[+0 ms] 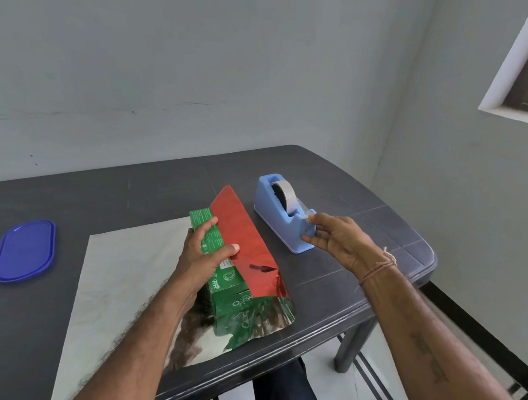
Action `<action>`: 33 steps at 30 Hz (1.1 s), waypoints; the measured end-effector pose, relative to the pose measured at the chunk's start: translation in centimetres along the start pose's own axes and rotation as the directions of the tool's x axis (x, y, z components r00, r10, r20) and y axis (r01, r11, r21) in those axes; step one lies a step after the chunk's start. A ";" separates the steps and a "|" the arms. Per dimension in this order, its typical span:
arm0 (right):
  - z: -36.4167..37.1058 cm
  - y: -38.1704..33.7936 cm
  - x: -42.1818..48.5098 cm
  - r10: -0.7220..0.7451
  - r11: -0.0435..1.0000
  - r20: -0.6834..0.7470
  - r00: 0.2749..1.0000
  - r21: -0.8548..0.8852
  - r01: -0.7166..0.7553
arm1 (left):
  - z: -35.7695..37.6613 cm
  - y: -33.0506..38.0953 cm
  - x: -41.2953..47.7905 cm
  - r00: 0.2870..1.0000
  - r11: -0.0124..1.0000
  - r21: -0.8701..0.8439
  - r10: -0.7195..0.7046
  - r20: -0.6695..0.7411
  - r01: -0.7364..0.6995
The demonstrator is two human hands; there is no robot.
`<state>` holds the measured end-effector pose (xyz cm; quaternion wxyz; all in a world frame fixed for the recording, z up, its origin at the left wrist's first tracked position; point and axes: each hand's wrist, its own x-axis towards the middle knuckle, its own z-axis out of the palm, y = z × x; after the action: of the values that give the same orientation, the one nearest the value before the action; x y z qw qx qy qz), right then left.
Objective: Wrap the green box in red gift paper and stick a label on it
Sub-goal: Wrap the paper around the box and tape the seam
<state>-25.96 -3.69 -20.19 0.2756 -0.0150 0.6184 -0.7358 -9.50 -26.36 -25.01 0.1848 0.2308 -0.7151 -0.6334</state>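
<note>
The green box (226, 283) lies on the gift paper (121, 278), whose silver underside faces up across the table. One red flap (243, 235) of that paper is folded over the box's right side. My left hand (205, 250) presses on the box top, thumb pinning the red flap's edge. My right hand (331, 235) is at the front end of the light blue tape dispenser (284, 212), fingertips pinching the loose end of the tape at the cutter. No label is visible.
A blue plastic lid (24, 251) lies at the table's left, with a bit of a clear container at the frame's edge. The dark table (369, 255) ends close on the right and near side. A wall stands behind.
</note>
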 end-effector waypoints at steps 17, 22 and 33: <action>-0.3 2.3 0.0 -0.136 0.990 -0.071 0.988 -0.047 0.133 | -0.1 0.2 -0.1 1.000 1.000 0.010 -0.010 0.007 0.010; -0.4 2.0 -0.2 -0.095 0.994 -0.057 0.994 0.051 0.097 | -0.1 0.4 -0.3 1.000 1.000 0.000 0.003 0.006 -0.003; -1.0 3.8 -0.5 -0.077 0.994 -0.083 0.994 0.069 0.083 | 0.1 0.7 -0.5 1.000 1.000 0.008 0.000 0.006 0.000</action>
<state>-24.44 -2.90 -23.77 0.2210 -0.0001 0.6009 -0.7681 -9.22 -25.96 -24.32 0.1817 0.2295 -0.7184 -0.6310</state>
